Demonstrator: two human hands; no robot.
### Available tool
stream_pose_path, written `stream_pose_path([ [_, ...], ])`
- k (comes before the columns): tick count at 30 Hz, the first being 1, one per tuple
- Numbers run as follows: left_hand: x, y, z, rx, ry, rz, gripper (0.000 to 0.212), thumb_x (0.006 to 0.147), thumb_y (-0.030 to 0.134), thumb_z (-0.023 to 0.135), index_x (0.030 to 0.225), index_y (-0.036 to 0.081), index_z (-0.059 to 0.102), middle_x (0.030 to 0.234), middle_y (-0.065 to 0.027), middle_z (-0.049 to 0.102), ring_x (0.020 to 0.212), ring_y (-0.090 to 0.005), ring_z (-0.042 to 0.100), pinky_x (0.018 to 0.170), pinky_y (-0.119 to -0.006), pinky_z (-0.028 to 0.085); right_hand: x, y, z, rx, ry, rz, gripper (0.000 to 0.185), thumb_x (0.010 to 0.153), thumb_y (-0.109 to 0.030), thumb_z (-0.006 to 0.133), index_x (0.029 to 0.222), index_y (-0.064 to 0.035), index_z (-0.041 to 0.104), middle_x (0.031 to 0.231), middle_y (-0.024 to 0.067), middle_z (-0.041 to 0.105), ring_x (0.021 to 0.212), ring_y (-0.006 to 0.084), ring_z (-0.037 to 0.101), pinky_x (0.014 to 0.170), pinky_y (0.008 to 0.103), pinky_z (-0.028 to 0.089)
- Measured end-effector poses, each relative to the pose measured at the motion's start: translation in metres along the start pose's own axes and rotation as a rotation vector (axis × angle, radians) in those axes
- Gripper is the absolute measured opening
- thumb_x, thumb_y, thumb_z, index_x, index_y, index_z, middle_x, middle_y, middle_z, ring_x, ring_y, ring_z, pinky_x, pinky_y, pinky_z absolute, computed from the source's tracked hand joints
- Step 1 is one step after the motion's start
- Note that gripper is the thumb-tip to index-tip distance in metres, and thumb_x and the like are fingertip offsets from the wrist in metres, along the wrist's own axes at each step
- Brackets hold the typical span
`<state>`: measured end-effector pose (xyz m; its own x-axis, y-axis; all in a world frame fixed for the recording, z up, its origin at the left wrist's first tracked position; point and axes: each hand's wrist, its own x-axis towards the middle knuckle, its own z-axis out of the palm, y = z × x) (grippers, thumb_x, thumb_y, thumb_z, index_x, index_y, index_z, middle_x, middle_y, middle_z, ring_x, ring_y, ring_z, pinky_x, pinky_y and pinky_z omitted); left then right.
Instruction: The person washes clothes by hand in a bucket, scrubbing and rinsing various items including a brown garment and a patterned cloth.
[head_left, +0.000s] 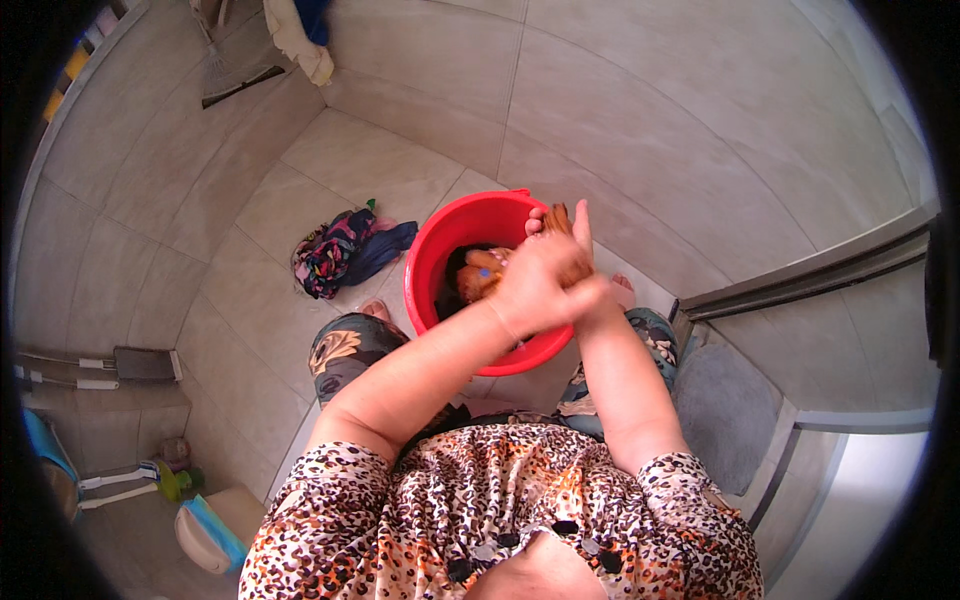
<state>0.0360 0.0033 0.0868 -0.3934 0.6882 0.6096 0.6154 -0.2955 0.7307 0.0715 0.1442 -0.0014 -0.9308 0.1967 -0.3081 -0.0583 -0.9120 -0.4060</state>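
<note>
Both hands are together over the right side of a red plastic bucket standing between the knees. My left hand presses on a wet orange-brown cloth, its outline blurred. Beneath it, my right hand has the same cloth against its palm, with fingers showing past the cloth's upper end. Much of the right hand is hidden by the left. More of the orange-brown fabric, with a blue spot on it, hangs down into the bucket. Something dark lies below it, too shadowed to tell.
A pile of dark patterned cloth lies on the tiled floor left of the bucket. A broom leans against the far left wall. Long-handled brushes are at lower left. A grey mat lies right, beside a dark door frame.
</note>
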Motion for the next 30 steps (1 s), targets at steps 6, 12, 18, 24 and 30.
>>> stream_pose_path([
  [6,-0.008,-0.035,0.004,0.479,0.129,-0.134,0.031,0.081,0.031,0.065,0.065,0.005,0.062,0.066,-0.0143,0.059,0.061,-0.0356,0.059,0.06,-0.045,0.047,-0.02,0.056,0.059,-0.177,0.019,-0.208,0.048,0.093,-0.057,0.041,0.089,-0.0113,0.056,0.085,0.0061,0.061,0.077,0.0186,0.059,0.068,0.0349,0.051],
  [12,-0.002,-0.063,-0.014,0.428,0.236,-0.547,0.037,0.087,0.035,0.057,0.07,0.002,0.06,0.071,-0.0201,0.062,0.069,-0.0393,0.06,0.063,-0.045,0.049,0.009,0.053,0.045,-0.291,0.386,-0.048,0.036,0.095,-0.044,0.044,0.091,-0.0123,0.061,0.091,0.0043,0.065,0.082,0.0184,0.062,0.073,0.0347,0.052],
  [18,-0.005,-0.012,0.008,0.338,0.048,-0.192,0.037,0.086,0.034,0.058,0.071,0.001,0.06,0.073,-0.0206,0.062,0.071,-0.0402,0.06,0.064,-0.047,0.048,0.012,0.024,-0.009,-0.105,0.02,-0.066,0.036,0.094,-0.043,0.042,0.085,-0.0127,0.059,0.076,0.0036,0.061,0.066,0.0192,0.057,0.065,0.0382,0.051],
  [24,-0.005,-0.089,-0.034,0.283,0.137,-0.739,0.046,0.089,0.042,0.056,0.078,-0.003,0.063,0.072,-0.0202,0.064,0.069,-0.0319,0.062,0.066,-0.041,0.048,-0.005,0.052,0.073,-0.198,0.345,0.086,0.042,0.093,-0.047,0.047,0.109,-0.0098,0.061,0.11,0.0093,0.063,0.1,0.025,0.06,0.086,0.0432,0.049],
  [30,0.0,-0.078,-0.057,0.165,-0.201,-0.317,0.05,0.075,0.036,0.077,0.103,-0.002,0.06,0.088,-0.0162,0.066,0.079,-0.0207,0.061,0.076,-0.032,0.049,-0.002,-0.024,0.036,-0.107,0.431,-0.156,0.045,0.088,-0.04,0.06,0.113,-0.002,0.054,0.111,0.0171,0.06,0.101,0.0318,0.059,0.091,0.0475,0.047],
])
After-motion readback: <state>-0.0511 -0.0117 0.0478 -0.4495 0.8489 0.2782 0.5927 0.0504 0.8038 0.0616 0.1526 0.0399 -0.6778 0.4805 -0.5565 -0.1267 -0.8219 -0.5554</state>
